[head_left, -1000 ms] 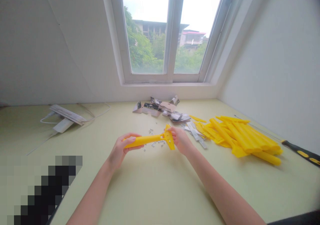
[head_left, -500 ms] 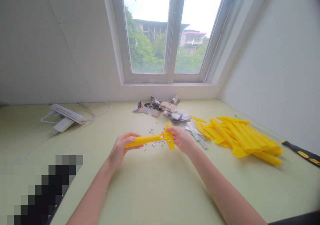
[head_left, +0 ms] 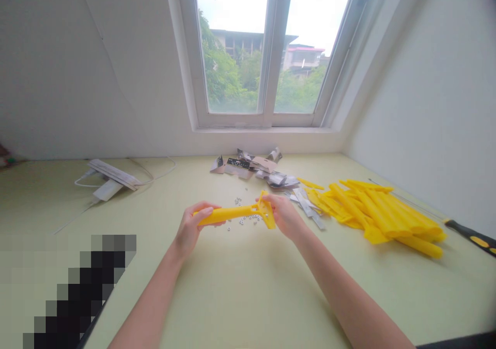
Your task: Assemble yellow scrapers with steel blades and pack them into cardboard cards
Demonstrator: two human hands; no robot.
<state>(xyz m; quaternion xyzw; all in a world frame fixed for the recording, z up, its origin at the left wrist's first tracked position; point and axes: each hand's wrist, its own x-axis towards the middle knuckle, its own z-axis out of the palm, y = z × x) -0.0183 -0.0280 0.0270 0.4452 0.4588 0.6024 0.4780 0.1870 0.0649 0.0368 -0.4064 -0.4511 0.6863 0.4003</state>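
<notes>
Your left hand [head_left: 190,229] is closed around the yellow plastic handle [head_left: 227,215], which runs level between your hands; its flat head [head_left: 266,213] points right, held in your right hand [head_left: 282,215].

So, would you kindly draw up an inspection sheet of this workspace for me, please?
Surface: pale green tabletop, no spills seen.
Job's things: yellow plastic handle, held above the tabletop; small metal nuts scattered just beyond it.
Clutter: pile of yellow handles; silver metal strips; torn cardboard packaging; screwdriver with a black-and-yellow grip at the right.
Hands: left hand grips the shaft; right hand holds the wide end.
Cables: thin white cable beside flat white items at the far left.
Surroundings: window showing trees and buildings; white walls; pixelated patch hides the lower left.
</notes>
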